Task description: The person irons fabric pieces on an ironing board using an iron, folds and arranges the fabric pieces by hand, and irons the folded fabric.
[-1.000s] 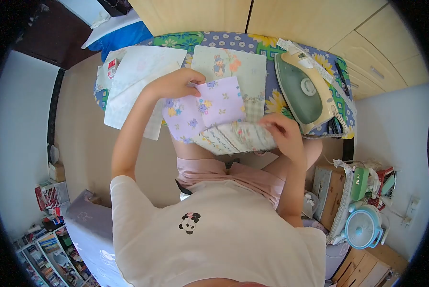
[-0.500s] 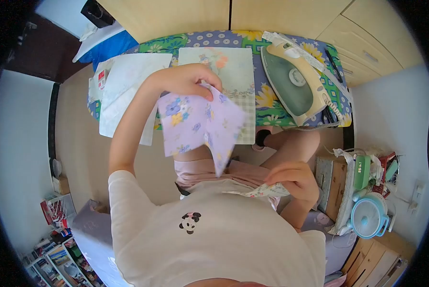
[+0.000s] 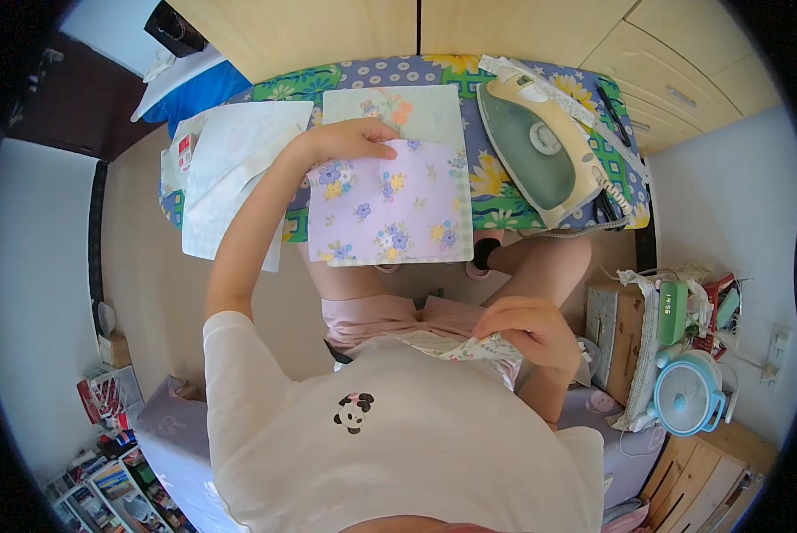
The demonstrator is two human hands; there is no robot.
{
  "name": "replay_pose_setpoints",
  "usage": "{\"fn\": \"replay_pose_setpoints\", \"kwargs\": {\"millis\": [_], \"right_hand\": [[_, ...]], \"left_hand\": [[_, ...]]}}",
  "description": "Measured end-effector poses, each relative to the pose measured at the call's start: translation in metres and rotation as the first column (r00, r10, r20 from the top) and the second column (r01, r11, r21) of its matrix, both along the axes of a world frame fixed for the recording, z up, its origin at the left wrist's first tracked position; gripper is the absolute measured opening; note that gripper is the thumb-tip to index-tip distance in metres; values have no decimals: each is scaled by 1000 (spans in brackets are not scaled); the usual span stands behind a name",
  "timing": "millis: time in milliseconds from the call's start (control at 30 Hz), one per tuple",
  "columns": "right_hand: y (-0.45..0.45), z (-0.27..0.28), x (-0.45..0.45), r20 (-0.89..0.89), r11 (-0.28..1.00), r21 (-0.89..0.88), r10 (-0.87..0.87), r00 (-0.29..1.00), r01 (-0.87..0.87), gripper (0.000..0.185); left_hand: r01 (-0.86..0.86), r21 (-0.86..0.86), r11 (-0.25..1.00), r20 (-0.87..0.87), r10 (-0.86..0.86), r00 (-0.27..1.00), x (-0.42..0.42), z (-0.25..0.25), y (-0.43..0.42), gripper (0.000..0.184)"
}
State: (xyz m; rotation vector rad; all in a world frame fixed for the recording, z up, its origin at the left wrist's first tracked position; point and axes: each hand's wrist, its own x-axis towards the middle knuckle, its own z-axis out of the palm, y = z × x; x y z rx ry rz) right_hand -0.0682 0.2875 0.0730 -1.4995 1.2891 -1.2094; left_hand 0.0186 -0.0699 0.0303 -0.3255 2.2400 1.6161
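So the purple cloth (image 3: 398, 209) was dangling all crooked from the left hand (image 3: 352, 139) half a second ago, and now it's spread pretty much flat on the near side of that hand, over the pale sheet (image 3: 434, 115), with the thumb and fingers pinching its top edge. The right hand (image 3: 536, 329) is back by the lap, fingers curled round a bunched flowery white cloth (image 3: 470, 347), so I'd say the two are properly separated now, one per hand. Iron's (image 3: 541, 151) just sitting beyond the right hand, untouched.
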Motion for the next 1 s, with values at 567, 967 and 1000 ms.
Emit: {"fn": "replay_pose_setpoints", "kwargs": {"millis": [567,967,1000], "right_hand": [[-88,-30,-6,410,824,216,-563,717,524,18],[-146,-57,-21,-284,836,215,-441,851,505,40],[-149,-57,-20,-336,826,222,-433,836,518,41]], "left_hand": [[34,137,990,-57,-27,998,101,37,73,37],[-411,-146,900,-33,411,911,97,21,12,41],[-420,-229,878,-49,420,906,94,23,14,44]]}}
